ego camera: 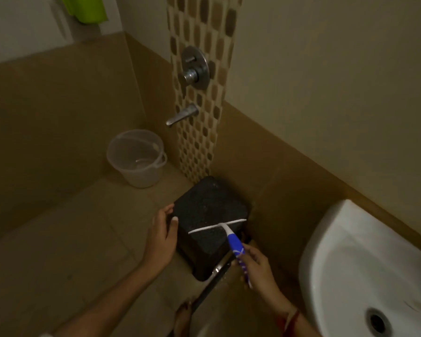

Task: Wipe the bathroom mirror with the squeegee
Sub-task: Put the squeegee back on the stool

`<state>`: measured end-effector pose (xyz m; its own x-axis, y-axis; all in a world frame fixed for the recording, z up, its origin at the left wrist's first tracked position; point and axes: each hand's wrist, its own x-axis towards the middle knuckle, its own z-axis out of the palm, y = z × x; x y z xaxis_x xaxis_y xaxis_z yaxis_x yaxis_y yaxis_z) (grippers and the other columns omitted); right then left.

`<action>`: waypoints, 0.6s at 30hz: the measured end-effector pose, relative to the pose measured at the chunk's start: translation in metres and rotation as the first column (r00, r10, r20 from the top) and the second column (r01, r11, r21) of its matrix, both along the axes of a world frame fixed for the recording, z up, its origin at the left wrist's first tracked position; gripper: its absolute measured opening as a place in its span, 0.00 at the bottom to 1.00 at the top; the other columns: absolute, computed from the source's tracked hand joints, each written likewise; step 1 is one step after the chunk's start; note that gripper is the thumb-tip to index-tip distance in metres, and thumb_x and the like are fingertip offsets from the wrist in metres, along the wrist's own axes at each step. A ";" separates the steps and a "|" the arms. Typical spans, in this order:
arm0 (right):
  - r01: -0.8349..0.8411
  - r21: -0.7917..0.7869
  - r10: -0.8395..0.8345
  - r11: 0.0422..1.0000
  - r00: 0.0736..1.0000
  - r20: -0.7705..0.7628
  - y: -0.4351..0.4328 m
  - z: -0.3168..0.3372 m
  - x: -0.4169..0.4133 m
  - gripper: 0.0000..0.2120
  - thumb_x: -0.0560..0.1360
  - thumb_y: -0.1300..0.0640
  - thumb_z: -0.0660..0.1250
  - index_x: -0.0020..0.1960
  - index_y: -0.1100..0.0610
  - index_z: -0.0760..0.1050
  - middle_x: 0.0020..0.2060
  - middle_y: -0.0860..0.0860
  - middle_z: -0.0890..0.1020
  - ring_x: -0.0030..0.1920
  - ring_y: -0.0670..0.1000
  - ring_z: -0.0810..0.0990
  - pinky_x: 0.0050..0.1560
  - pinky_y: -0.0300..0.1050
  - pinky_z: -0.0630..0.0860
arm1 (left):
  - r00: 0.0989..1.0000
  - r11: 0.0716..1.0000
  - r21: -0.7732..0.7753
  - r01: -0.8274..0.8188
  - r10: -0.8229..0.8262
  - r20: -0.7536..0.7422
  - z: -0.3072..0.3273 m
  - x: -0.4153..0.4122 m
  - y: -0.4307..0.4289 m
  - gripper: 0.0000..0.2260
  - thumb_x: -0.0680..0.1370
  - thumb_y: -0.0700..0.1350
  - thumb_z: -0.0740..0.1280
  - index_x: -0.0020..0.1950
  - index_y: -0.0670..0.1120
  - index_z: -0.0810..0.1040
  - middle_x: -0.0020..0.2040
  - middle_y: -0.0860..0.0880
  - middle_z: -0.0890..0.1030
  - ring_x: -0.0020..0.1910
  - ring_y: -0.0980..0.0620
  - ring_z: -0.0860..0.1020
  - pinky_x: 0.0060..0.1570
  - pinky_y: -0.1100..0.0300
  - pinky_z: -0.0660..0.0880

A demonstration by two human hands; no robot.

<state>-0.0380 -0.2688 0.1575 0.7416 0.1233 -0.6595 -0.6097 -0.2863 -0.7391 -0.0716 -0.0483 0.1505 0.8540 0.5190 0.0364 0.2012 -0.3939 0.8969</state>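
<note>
A squeegee (231, 235) with a white blade and a blue-and-white handle lies across the top of a black stool (204, 215) on the bathroom floor. My right hand (255, 266) is closed around the lower end of the squeegee handle. My left hand (162, 235) grips the left edge of the black stool, thumb on top. No mirror is in view.
A white washbasin (355, 259) hangs on the wall at the right. A translucent bucket (137, 159) stands on the floor under the wall tap (181, 115) and mixer knob (193, 69). A dark bar (212, 285) leans below the stool. Something green (85, 8) hangs top left.
</note>
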 end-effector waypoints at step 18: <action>0.288 0.163 -0.202 0.944 0.891 -0.406 0.109 -0.167 0.174 0.09 0.79 0.58 0.56 0.48 0.54 0.75 0.42 0.47 0.77 0.41 0.44 0.74 0.38 0.41 0.69 | 0.965 0.998 0.019 0.064 -0.057 -0.255 -0.171 0.069 0.057 0.12 0.79 0.40 0.59 0.62 0.41 0.72 0.56 0.42 0.78 0.56 0.45 0.75 0.58 0.51 0.71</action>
